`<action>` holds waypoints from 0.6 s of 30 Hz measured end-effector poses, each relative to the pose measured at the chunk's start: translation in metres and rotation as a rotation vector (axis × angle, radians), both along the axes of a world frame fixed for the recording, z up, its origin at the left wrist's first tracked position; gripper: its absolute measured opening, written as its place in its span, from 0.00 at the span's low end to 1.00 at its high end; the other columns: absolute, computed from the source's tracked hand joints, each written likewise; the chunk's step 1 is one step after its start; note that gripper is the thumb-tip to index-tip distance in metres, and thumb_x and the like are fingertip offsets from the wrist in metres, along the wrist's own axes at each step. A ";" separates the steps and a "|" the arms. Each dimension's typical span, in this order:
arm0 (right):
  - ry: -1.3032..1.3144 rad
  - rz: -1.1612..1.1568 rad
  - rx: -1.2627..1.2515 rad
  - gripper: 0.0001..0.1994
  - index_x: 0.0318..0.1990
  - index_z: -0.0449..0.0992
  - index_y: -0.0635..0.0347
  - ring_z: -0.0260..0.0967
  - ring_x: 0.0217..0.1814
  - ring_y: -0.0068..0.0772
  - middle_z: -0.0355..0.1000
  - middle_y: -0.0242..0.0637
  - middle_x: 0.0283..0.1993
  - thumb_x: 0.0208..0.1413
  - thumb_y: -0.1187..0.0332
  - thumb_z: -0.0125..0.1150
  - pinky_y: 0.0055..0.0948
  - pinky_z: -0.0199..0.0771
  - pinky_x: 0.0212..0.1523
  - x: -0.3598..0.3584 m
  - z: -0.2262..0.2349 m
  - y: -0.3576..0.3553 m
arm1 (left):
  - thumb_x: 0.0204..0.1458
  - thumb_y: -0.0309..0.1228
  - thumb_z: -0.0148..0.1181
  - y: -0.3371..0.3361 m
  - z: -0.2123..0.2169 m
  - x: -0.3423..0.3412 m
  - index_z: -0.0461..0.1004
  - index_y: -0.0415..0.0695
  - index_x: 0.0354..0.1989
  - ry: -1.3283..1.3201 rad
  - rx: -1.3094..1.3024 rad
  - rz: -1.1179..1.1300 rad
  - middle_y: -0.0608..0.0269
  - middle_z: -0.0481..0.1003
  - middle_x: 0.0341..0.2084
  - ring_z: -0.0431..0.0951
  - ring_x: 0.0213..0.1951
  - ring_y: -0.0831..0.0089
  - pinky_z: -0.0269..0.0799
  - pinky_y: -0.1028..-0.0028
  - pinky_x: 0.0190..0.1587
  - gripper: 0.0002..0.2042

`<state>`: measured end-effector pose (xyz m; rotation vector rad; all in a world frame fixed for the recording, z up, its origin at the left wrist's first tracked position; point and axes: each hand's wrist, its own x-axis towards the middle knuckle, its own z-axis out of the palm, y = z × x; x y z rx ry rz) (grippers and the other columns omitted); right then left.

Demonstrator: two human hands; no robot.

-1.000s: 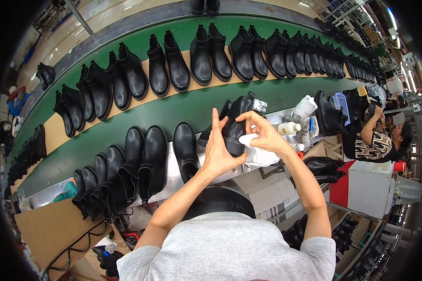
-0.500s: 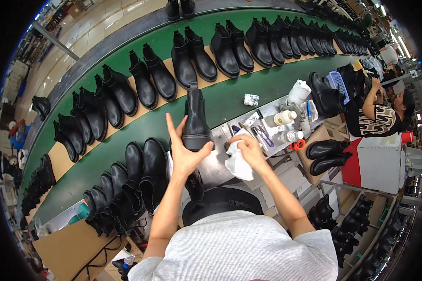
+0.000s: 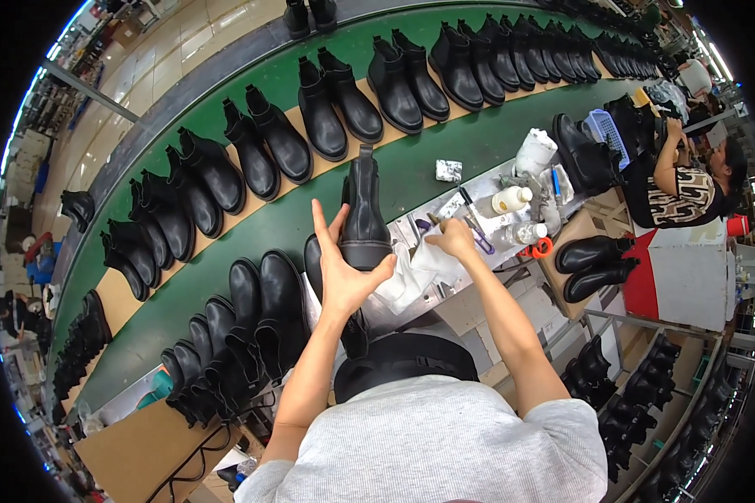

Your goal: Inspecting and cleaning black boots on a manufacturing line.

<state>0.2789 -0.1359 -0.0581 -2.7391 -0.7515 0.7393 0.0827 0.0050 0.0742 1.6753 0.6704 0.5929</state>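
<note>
Near the middle of the frame the left hand [image 3: 344, 272] holds a black leather ankle boot with a pull tab and dark sole [image 3: 364, 214] upright, thumb and fingers wrapped about its heel end, the index finger raised free. Just right of it the right hand [image 3: 451, 239] is closed on a crumpled white cloth [image 3: 407, 277], which hangs down against the grey metal worktop [image 3: 445, 210]. Behind that hand, toward the centre right, stand a white plastic bottle [image 3: 512, 199], a clear bottle [image 3: 528, 232] and orange-handled scissors [image 3: 542, 248]. A green conveyor belt [image 3: 478, 138] curves from lower left to upper right, carrying rows of black boots [image 3: 327, 113] on tan boards. More black boots [image 3: 243, 318] crowd the lower left. At the right edge another person in a patterned top [image 3: 684, 197] sits at the belt.
</note>
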 end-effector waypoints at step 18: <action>0.025 0.120 0.846 0.15 0.25 0.76 0.65 0.68 0.46 0.41 0.73 0.43 0.41 0.35 0.86 0.40 0.31 0.62 0.54 0.008 0.071 -0.077 | 0.31 0.32 0.71 -0.004 0.006 0.002 0.29 0.47 0.69 -0.046 -0.069 0.016 0.40 0.57 0.60 0.70 0.51 0.57 0.71 0.66 0.50 0.60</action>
